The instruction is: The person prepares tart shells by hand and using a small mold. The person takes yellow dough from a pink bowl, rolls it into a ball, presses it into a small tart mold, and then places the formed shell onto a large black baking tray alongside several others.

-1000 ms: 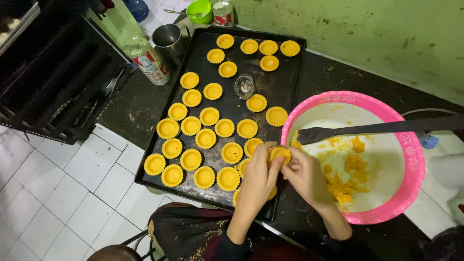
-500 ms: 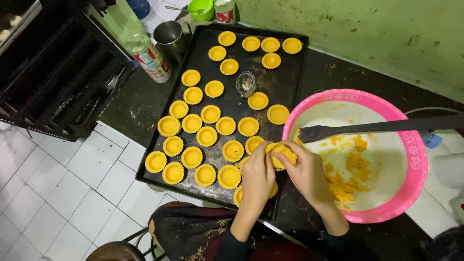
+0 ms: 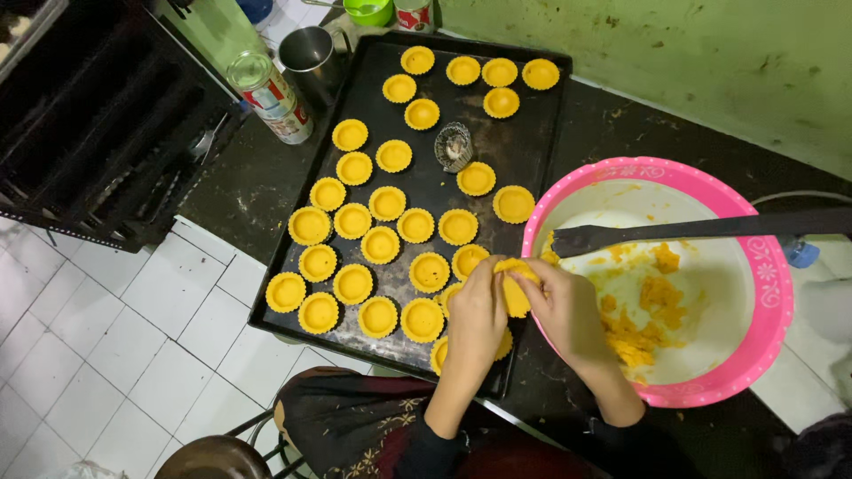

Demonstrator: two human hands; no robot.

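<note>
Beside the big pink plastic bowl (image 3: 770,293), my left hand (image 3: 475,315) and right hand (image 3: 568,310) fingers pinch shut around the soft, crumbly yellow dough cup (image 3: 515,286), so I'd hold its rim gently.

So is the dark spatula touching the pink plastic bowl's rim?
Touching. The head view shows the dark spatula lying across the pink plastic bowl, its handle resting on the right rim.

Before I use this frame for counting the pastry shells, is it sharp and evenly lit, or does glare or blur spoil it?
Head view: soft, even light, sharp across the tray and pastry shells; faint sheen on the pink bowl rim only; both hands hide a few shells; dark rack at left is underlit.
</note>
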